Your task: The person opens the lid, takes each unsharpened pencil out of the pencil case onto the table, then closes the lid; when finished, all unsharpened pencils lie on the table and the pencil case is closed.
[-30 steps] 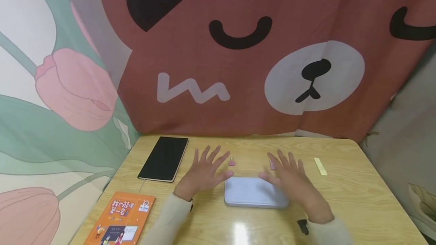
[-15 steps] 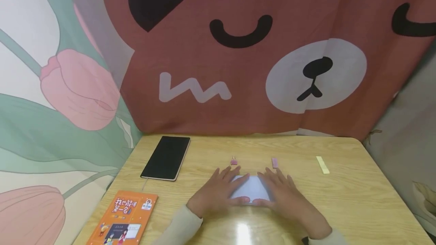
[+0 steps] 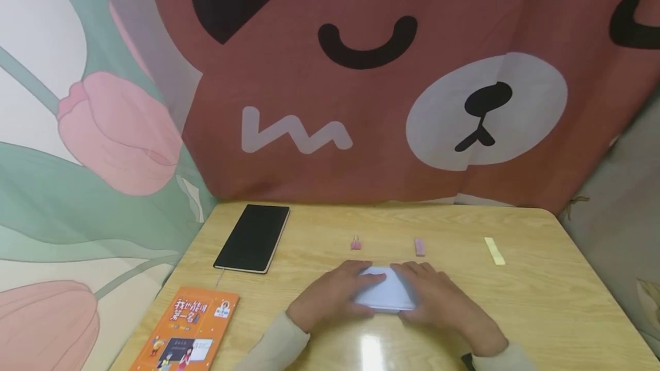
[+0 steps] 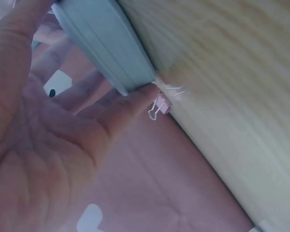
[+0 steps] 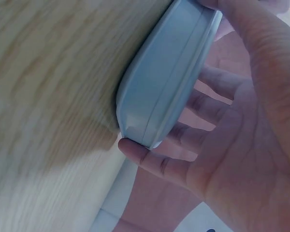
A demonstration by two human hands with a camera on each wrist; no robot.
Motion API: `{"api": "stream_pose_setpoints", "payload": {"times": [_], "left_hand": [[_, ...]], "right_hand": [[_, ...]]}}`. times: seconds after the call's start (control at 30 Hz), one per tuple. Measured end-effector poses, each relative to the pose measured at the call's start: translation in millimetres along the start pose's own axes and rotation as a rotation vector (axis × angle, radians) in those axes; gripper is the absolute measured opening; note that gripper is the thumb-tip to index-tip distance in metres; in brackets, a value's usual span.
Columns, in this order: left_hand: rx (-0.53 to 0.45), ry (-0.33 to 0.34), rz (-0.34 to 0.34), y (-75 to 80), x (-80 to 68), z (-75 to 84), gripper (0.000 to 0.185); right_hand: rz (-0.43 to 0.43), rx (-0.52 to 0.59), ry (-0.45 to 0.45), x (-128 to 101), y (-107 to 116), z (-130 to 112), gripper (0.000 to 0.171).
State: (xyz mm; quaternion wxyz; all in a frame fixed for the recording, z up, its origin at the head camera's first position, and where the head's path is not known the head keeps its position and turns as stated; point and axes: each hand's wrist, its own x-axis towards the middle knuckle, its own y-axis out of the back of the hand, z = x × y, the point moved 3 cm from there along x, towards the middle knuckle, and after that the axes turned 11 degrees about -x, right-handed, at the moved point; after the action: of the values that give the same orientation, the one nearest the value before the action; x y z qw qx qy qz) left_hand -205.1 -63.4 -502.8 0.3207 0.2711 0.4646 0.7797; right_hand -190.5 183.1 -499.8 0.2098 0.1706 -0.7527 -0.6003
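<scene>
The pale blue box (image 3: 388,292) sits on the bench (image 3: 557,308), at the lower centre of the head view. My left hand (image 3: 335,295) and right hand (image 3: 444,303) hold its opposite ends, only partly spread, fingers and thumbs bent round it. A pink clip (image 3: 356,244) lies farther up.

The head view hides both ends of the pale case (image 3: 387,292) and crops the orange book (image 3: 198,316) below.

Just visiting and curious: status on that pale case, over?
Left hand, right hand: holding opposite ends. Pale case: on table. Pink clip beyond, apparently not blocking.
</scene>
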Motion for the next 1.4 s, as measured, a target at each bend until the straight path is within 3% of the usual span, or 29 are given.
{"api": "stream_pose_setpoints", "payload": {"times": [0.43, 0.6, 0.73, 0.87, 0.97, 1.07, 1.2, 1.3, 1.4], "left_hand": [[0.014, 0.034, 0.001, -1.9, 7.0, -5.4, 0.065], [-0.052, 0.03, -0.001, 4.0, 10.4, -4.5, 0.058], [-0.142, 0.042, -0.043, 8.6, 9.9, -4.9, 0.058], [-0.216, 0.036, -0.055, 16.0, 8.0, -7.0, 0.055], [-0.234, 0.002, -0.025, 22.9, 8.3, -8.6, 0.05], [-0.235, -0.025, 0.015, 28.2, 9.7, -10.5, 0.046], [-0.261, 0.005, 0.057, 36.1, 9.5, -10.6, 0.037], [-0.282, 0.025, 0.078, 46.6, 5.2, -11.7, 0.018], [-0.28, 0.007, 0.067, 58.9, -1.4, -14.8, 0.013]], "right_hand": [[-0.002, 0.066, -0.001, 0, 1, -4, 0.093], [-0.01, 0.079, 0.005, 1, 2, -2, 0.096], [-0.031, 0.089, 0.007, 2, 3, 1, 0.099], [-0.086, 0.171, -0.012, 2, 7, 7, 0.104], [-0.094, 0.226, -0.022, 2, 14, 13, 0.095], [-0.067, 0.265, -0.003, 3, 24, 18, 0.071], [-0.05, 0.294, 0.011, 4, 30, 23, 0.046], [-0.042, 0.304, -0.026, 7, 29, 26, 0.046], [-0.004, 0.33, -0.081, 7, 28, 31, 0.043]]}}
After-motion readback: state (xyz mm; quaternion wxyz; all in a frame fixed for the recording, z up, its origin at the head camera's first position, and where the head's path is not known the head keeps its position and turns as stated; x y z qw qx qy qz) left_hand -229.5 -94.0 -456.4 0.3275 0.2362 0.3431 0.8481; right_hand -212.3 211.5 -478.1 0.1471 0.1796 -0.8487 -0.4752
